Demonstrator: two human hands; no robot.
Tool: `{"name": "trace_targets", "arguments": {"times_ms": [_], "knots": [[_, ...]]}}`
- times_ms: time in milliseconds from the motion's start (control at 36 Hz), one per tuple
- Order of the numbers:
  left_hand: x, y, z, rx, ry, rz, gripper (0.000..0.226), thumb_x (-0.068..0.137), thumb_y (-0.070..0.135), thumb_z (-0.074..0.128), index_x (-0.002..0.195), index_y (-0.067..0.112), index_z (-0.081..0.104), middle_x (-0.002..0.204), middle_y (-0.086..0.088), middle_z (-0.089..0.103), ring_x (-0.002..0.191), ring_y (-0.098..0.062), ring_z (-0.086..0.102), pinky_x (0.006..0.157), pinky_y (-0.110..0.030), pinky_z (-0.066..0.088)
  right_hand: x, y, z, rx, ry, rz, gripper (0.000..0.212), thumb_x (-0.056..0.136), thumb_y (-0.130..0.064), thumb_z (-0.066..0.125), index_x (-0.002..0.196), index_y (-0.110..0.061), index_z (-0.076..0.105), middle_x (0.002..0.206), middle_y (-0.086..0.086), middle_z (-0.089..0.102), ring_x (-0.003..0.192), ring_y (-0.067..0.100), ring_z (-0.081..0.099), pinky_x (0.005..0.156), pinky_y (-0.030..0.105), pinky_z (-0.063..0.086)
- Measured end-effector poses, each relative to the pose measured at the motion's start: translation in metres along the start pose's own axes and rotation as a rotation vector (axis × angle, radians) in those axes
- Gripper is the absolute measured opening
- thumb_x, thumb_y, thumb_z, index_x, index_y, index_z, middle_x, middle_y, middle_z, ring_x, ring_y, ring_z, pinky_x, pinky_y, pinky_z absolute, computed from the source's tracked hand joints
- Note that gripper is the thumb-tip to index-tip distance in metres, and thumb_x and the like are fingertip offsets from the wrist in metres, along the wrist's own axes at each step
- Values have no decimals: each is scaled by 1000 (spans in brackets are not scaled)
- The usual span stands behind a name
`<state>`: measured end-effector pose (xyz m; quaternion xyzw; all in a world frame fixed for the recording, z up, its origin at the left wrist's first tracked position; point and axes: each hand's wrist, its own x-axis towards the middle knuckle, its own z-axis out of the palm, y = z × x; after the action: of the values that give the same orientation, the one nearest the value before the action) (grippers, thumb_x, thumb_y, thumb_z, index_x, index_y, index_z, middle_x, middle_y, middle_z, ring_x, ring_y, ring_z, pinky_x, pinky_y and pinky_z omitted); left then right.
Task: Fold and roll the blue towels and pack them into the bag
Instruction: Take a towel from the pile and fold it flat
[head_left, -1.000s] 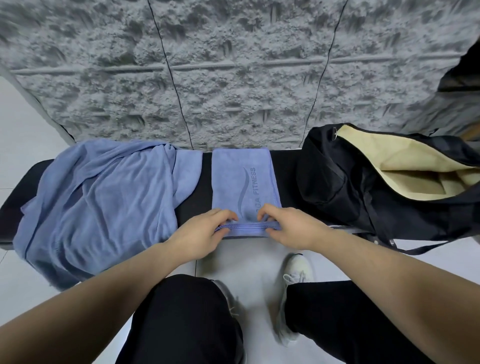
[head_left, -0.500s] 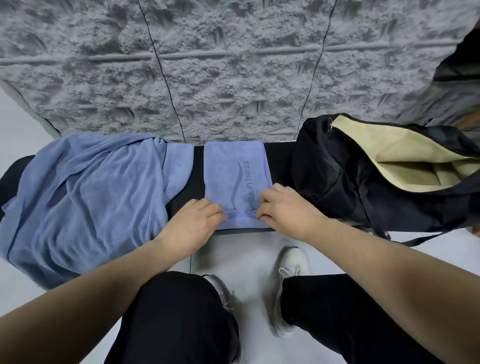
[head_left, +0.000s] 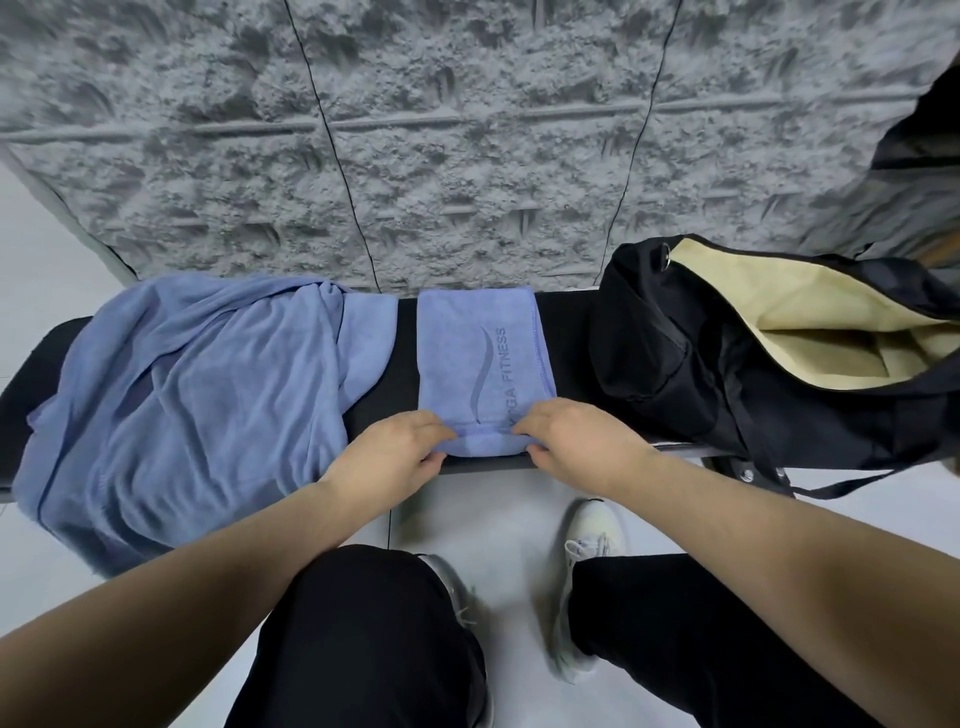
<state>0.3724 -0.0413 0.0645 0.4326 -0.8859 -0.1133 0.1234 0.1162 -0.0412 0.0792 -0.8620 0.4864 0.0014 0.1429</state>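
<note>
Gripping rolled near end of folded towel (head_left: 478, 358): left hand (head_left: 395, 447), right hand (head_left: 576, 441), fingers curled, forearms converging.

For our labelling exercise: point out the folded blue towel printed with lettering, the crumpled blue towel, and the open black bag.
Folded blue towel with lettering (head_left: 467, 332): head view, flat upper panel.
Crumpled blue towel (head_left: 197, 395): head view, middle of heap.
Open black bag (head_left: 644, 338): head view, left outer side.

In front of me a rough grey stone-textured wall (head_left: 467, 156) rises, crossed by thin dark seams. A black bench (head_left: 566, 332) runs along its foot. Under my feet lies a pale, smooth floor (head_left: 498, 519), evenly lit.
</note>
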Motion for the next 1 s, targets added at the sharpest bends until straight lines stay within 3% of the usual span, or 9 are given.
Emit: {"name": "trace_targets", "arguments": {"times_ms": [139,222,306,389,528,694,833,917,1000], "knots": [[4,5,-1,-82,-12,-59,15,82,14,54,80,15,69,74,7,63,72,-13,55,76,-29,50,1,1,-7,43,-78,46,26,96,-18,45,114,-18,64,108,-1,58,105,20,52,88,30,42],[6,10,-5,-136,-49,-122,22,83,7,56,63,14,48,60,4,50,60,-13,43,76,-24,41,-1,4,-11,115,-172,86,24,96,-19,44,112,-22,62,104,-4,57,103,23,55,90,37,46],[5,10,-3,-213,-119,-193,12,90,16,53,88,13,64,76,2,63,74,-17,56,73,-21,42,-4,7,-13,172,-214,122,30,96,-21,44,125,-28,50,112,-6,59,102,22,57,89,39,48],[5,13,-3,-267,-133,-264,17,94,19,49,109,22,57,93,11,61,83,-5,55,68,-18,40,-5,11,-14,235,-195,126,24,97,-21,44,119,-31,44,104,-10,56,94,20,57,85,38,49],[10,17,-5,-288,-73,-274,10,95,14,49,96,24,52,94,15,51,79,-9,56,69,-27,47,-1,15,-14,236,-116,146,16,97,-24,50,112,-26,54,116,-5,60,103,18,57,90,36,48],[14,10,0,-209,-41,-301,13,95,18,54,102,19,64,90,18,48,85,-11,52,81,-30,46,-2,16,-10,131,23,118,24,99,-29,53,118,-22,66,115,-3,52,102,14,38,95,32,36],[15,8,6,-193,73,-280,14,92,14,60,102,19,68,91,14,53,83,-18,51,81,-37,45,0,14,-6,-4,74,64,28,101,-23,45,123,-23,63,114,-3,56,103,21,46,89,31,35],[16,10,7,-159,144,-177,17,86,4,65,96,16,70,93,4,60,77,-23,53,74,-42,48,3,10,-3,-55,136,21,28,87,-6,58,111,-19,64,99,1,61,89,26,54,76,35,42],[18,8,7,-81,146,-89,17,82,1,66,92,14,72,89,1,63,72,-22,53,68,-43,51,4,11,5,-152,166,-35,39,59,5,76,89,-18,70,81,-1,58,70,22,55,60,28,34]]}}
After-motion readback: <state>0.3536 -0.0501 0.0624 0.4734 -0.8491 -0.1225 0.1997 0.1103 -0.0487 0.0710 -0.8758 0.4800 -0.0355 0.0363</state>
